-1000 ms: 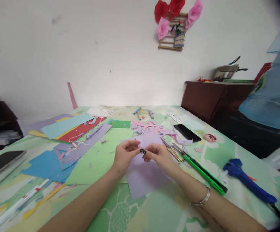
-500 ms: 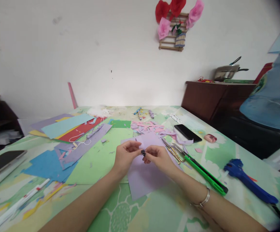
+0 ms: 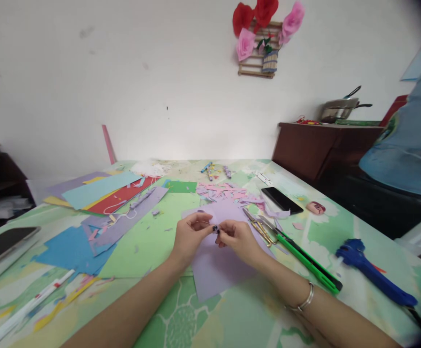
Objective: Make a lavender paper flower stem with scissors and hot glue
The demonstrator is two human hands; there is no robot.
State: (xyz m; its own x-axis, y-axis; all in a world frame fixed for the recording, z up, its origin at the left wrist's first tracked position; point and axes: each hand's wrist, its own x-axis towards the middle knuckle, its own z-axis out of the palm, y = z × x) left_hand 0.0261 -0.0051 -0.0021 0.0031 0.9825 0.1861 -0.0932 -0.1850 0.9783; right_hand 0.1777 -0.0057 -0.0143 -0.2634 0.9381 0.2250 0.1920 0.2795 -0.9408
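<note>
Against a pale wall (image 3: 68,96), the green-patterned bench (image 3: 247,319) carries paper scraps. Left hand (image 3: 190,234) and right hand (image 3: 241,237) meet, fingertips pinched; anything between is too small to tell. Beneath lies a purple sheet (image 3: 214,273), probably light and easily creased, best held by its near edge. Scissors (image 3: 264,233) lie right.

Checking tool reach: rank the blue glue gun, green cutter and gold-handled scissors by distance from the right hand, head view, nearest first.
From the right hand:
1. Gold-handled scissors: just to its right.
2. Green cutter: right, beyond the scissors.
3. Blue glue gun: far right.
</note>
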